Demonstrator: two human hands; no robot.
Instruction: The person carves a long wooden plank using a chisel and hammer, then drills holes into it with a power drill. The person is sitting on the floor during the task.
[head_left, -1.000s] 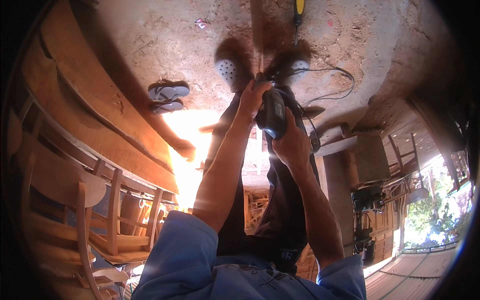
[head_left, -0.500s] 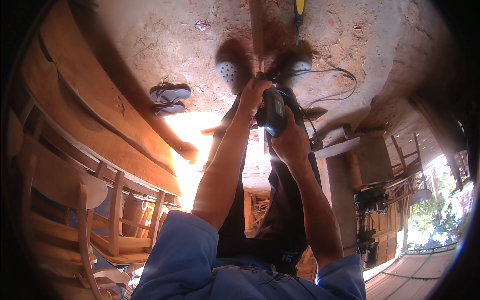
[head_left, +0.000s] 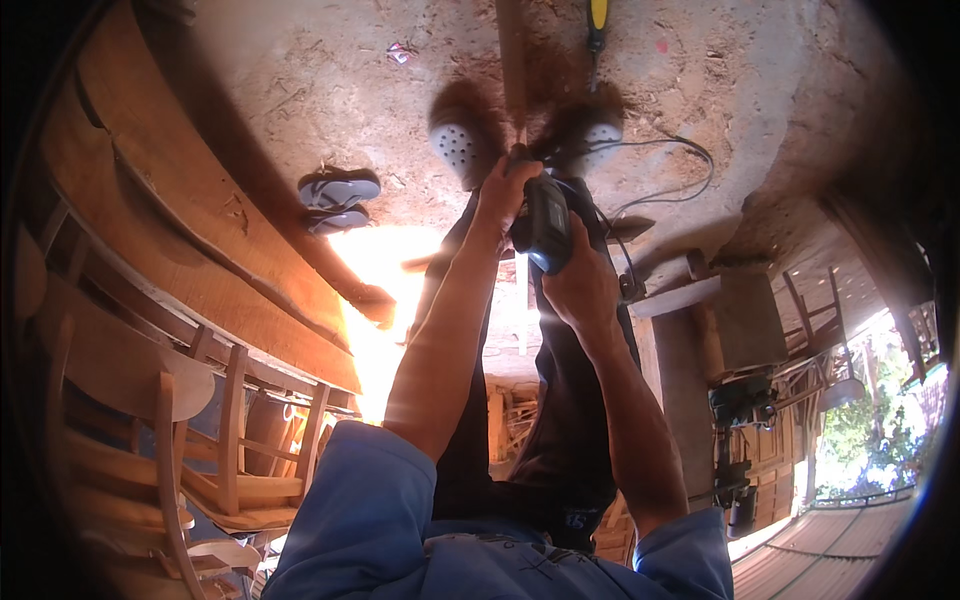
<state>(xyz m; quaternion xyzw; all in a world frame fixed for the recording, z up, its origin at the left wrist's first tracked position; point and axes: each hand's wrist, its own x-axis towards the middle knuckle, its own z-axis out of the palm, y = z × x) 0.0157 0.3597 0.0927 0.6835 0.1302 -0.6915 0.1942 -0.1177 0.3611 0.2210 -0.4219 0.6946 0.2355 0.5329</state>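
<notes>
Between my legs I hold a dark electric planer [head_left: 546, 222] with both hands. My left hand [head_left: 507, 192] is closed around its front end, and my right hand [head_left: 583, 282] grips its rear handle. A long narrow wooden strip [head_left: 512, 65] runs along the floor between my feet and in under the tool. The planer covers part of the strip, so I cannot tell how the two touch. From the tool's right side a black cord [head_left: 690, 198] loops over the floor. My fingertips are partly hidden.
A yellow-handled screwdriver [head_left: 597, 20] lies on the shaving-strewn floor ahead. Dark flip-flops [head_left: 340, 188] lie to the left, beside large curved wooden boards [head_left: 210, 215] and wooden chairs [head_left: 230, 440]. At the right stand a bench-like block [head_left: 742, 325] and dark machinery [head_left: 735, 440].
</notes>
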